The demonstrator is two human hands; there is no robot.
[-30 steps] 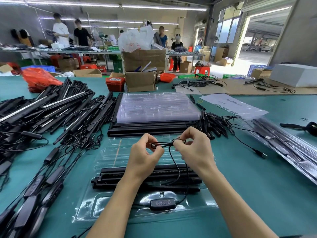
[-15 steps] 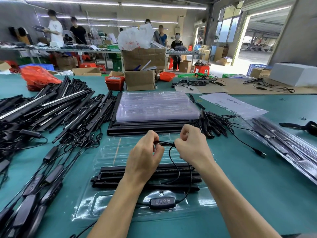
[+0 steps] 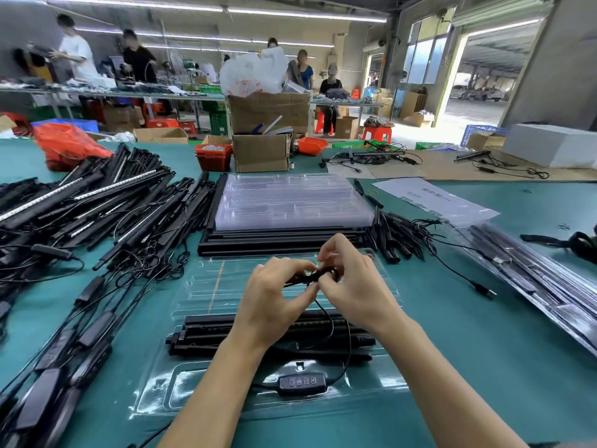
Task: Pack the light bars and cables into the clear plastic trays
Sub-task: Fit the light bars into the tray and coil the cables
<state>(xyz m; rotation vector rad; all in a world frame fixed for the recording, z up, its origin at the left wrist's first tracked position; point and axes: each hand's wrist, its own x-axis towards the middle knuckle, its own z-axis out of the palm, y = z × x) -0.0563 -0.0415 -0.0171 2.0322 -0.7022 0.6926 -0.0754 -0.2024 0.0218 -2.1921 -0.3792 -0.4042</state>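
Cable (image 3: 318, 275) pinched between both hands' fingers (image 3: 292, 270)

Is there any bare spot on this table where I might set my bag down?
Yes: bare green mat lies right of the open tray, before the packed trays. A narrower strip runs between the open tray and the controller boxes on the left. The left side is crowded with loose light bars.
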